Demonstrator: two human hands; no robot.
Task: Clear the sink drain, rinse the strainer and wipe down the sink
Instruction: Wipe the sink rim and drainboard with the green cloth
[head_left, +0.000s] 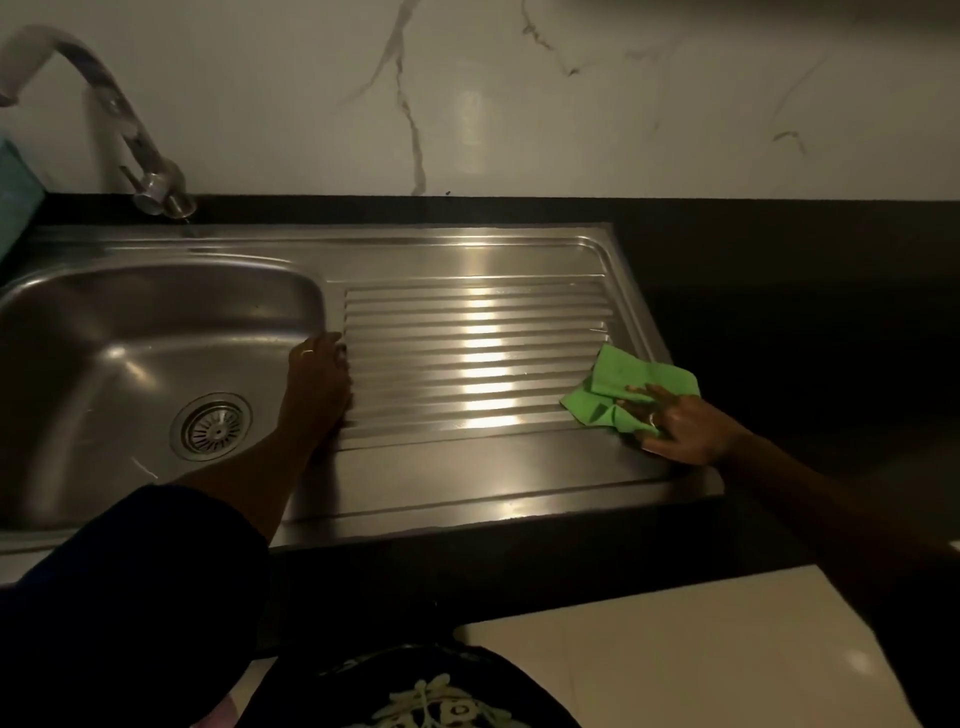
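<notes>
A stainless steel sink (104, 332) fills the left of the view, with a round metal strainer (212, 427) seated in its drain. To its right lies the ribbed drainboard (467, 358). My left hand (318, 384) rests flat on the rim between the basin and the drainboard, holding nothing. My right hand (680, 426) presses a crumpled green cloth (623, 384) onto the drainboard's right front corner, fingers spread over the cloth.
A curved chrome tap (130, 140) rises at the back left, its spout out of frame. Black countertop (779, 312) surrounds the sink, with a white marbled wall (519, 93) behind. A teal object (15, 187) sits at the far left edge. Pale floor (675, 649) shows below.
</notes>
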